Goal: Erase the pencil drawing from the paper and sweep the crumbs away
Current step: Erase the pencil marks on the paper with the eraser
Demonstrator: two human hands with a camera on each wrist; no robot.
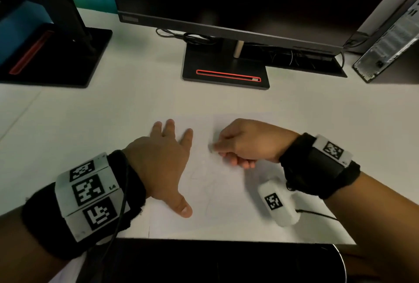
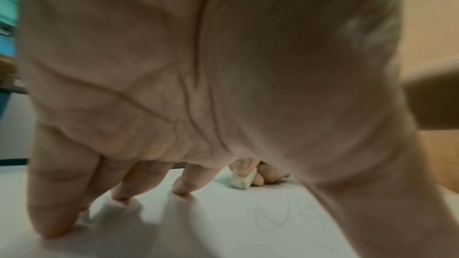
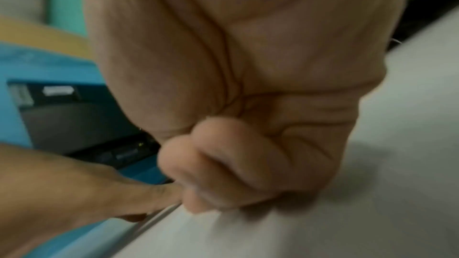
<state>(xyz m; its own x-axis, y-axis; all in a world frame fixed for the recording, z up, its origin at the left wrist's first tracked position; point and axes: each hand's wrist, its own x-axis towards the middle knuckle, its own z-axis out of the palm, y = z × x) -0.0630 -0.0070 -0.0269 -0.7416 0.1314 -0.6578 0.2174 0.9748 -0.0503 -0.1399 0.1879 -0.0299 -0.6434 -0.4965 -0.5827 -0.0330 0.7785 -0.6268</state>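
A white sheet of paper [image 1: 226, 210] lies on the white desk with a faint pencil drawing [image 1: 210, 185] near its middle; the same pencil lines [image 2: 283, 215] show in the left wrist view. My left hand [image 1: 163, 160] lies flat on the paper's left part, fingers spread and straight. My right hand [image 1: 240, 144] pinches a small white eraser [image 2: 242, 180] whose tip [image 1: 210, 147] touches the paper above the drawing. In the right wrist view the curled fingers [image 3: 223, 166] hide the eraser.
A monitor stand [image 1: 226, 74] with a red-rimmed slot stands behind the paper, with cables beside it. A second stand [image 1: 56, 55] is at the far left, a computer case [image 1: 390, 40] at the far right. The desk's front edge [image 1: 226, 240] runs just below the paper.
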